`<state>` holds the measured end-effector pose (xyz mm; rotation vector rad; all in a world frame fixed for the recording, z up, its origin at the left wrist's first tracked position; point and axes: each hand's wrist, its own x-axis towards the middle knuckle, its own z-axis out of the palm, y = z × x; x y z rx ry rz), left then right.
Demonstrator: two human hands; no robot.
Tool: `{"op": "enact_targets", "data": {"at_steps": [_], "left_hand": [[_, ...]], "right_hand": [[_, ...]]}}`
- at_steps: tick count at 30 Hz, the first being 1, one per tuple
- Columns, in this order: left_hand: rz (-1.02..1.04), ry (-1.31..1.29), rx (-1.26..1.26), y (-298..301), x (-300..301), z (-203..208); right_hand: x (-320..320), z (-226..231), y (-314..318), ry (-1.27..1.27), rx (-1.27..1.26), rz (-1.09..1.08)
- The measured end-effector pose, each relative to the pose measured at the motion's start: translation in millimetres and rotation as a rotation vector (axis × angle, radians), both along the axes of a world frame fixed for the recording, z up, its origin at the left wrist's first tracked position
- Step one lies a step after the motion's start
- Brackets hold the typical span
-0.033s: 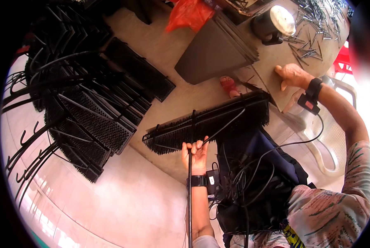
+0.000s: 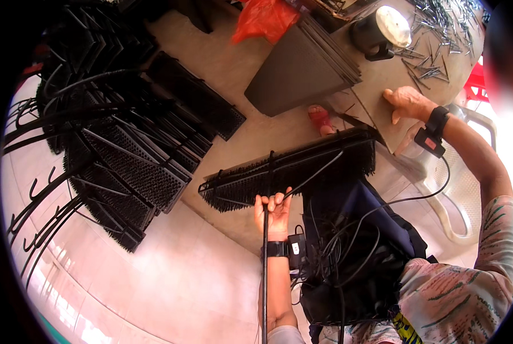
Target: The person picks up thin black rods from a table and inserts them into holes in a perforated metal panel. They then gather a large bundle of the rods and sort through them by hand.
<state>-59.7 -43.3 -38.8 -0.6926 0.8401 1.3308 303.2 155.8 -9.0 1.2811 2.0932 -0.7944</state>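
Fingers of our left hand close around a black rod by the bristled panel beyond our lap; our right hand (loosely open, apparently empty) is at the desk. We judge this panel in progress, the bristled stack at left done.

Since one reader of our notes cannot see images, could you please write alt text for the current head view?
A person's left hand holds a thin black rod at the near edge of a bristled black piece, while the right hand is at the edge of a table with scattered metal fasteners. More bristled pieces are stacked at left.
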Motion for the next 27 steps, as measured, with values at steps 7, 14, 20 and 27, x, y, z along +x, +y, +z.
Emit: {"op": "enact_targets", "data": {"at_steps": [7, 14, 20, 27], "left_hand": [[-0.197, 0.058, -0.152, 13.4, 23.1, -20.4], [-0.336, -0.055, -0.121, 54.6, 96.7, -26.0], [-0.44, -0.063, -0.067, 93.5, 136.5, -6.7], [-0.529, 0.066, -0.082, 127.9, 140.7, 19.3]], "right_hand": [[9.7, 2.7, 5.0, 0.062, 0.036, 0.006], [49.7, -0.7, 22.3, 0.185, 0.066, -0.029], [71.8, 11.1, 34.6, 0.218, 0.043, -0.005], [80.0, 21.2, 37.8, 0.204, -0.035, -0.167]]}}
